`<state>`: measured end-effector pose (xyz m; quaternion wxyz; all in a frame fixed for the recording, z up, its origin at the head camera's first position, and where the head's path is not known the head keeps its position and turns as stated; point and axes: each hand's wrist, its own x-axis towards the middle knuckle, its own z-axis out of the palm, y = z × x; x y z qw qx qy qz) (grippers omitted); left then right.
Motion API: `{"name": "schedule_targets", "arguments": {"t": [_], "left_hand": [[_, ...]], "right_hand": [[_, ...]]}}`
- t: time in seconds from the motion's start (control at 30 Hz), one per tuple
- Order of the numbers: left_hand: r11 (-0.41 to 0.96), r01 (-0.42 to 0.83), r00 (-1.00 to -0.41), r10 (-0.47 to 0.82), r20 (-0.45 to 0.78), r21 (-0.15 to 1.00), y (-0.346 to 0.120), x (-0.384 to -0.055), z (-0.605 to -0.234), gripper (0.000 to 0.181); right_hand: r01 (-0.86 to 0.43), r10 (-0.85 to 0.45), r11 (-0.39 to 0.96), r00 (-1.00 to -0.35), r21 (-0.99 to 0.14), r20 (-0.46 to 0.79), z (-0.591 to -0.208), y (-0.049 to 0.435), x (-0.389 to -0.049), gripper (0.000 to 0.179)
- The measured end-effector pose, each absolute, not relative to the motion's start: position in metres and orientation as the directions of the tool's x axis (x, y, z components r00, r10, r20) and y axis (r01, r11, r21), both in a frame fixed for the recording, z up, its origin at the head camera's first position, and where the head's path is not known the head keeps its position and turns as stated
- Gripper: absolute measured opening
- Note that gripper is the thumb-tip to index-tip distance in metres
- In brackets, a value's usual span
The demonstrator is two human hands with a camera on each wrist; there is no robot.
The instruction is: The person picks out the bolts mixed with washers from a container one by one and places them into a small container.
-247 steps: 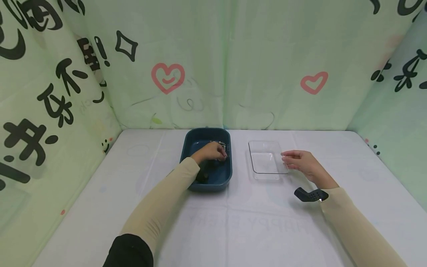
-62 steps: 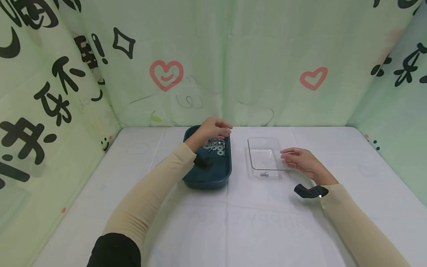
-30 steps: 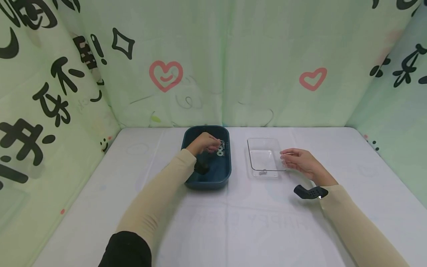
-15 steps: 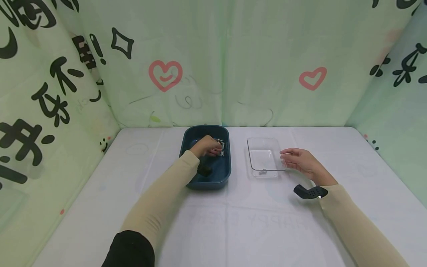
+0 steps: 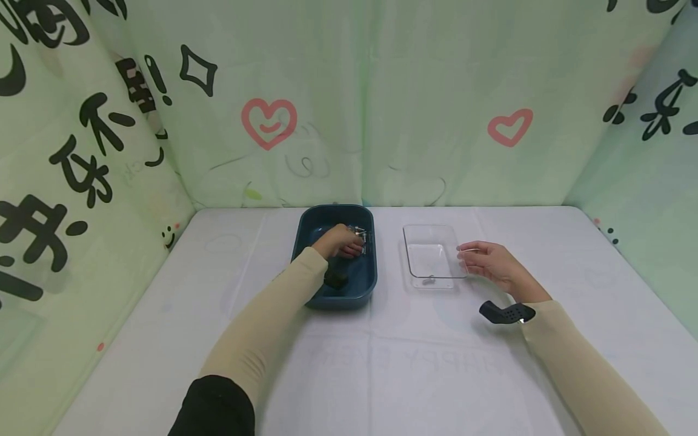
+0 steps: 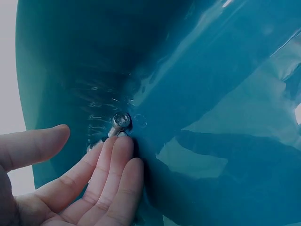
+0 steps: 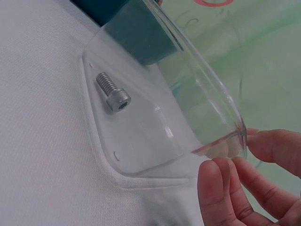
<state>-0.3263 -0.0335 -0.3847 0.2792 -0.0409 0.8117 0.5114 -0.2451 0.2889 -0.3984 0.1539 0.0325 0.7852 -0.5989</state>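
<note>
My left hand (image 5: 342, 241) reaches down into a dark blue tray (image 5: 343, 301). In the left wrist view, its fingertips touch a socket head bolt (image 6: 121, 120) by the tray wall, while the thumb stands apart. Several small metal fasteners (image 5: 360, 232) show just beyond the fingers in the head view, partly covered by the hand. On the right, my right hand (image 5: 498, 269) pinches the rim of a clear plastic box (image 7: 141, 155) between thumb and fingers. Inside that box lies a single socket head bolt (image 7: 113, 94).
Both containers stand on a white-covered table (image 5: 414, 375), with a gap between them. A green printed curtain (image 5: 414, 109) rises behind the table and along both sides. A dark device (image 5: 507, 313) is strapped at the right wrist.
The bolt in the clear box was not there 8.2 s ago. My left hand, above the tray 2.1 s ago, has come down into it and shifted slightly nearer. The right hand stays put.
</note>
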Motion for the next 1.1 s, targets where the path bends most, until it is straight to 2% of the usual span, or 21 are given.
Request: {"name": "schedule_targets", "arguments": {"t": [0.17, 0.4, 0.63, 1.1], "left_hand": [[0.475, -0.353, -0.838, 0.223, -0.498, 0.806, -0.032, -0.327, -0.386, 0.028], [0.462, -0.364, -0.834, 0.225, -0.504, 0.808, -0.031, -0.330, -0.390, 0.027], [0.428, -0.381, -0.836, 0.219, -0.503, 0.820, -0.030, -0.333, -0.395, 0.026], [0.382, -0.409, -0.832, 0.215, -0.511, 0.828, -0.029, -0.333, -0.400, 0.024]], "right_hand": [[0.229, -0.138, 0.279, -0.952, -0.933, -0.275, -0.398, 0.289, -0.245, 0.050], [0.200, -0.171, 0.228, -0.955, -0.953, -0.241, -0.399, 0.293, -0.244, 0.035], [0.237, -0.132, 0.290, -0.950, -0.927, -0.284, -0.398, 0.289, -0.247, 0.049], [0.239, -0.122, 0.307, -0.950, -0.921, -0.287, -0.398, 0.289, -0.245, 0.050]]}}
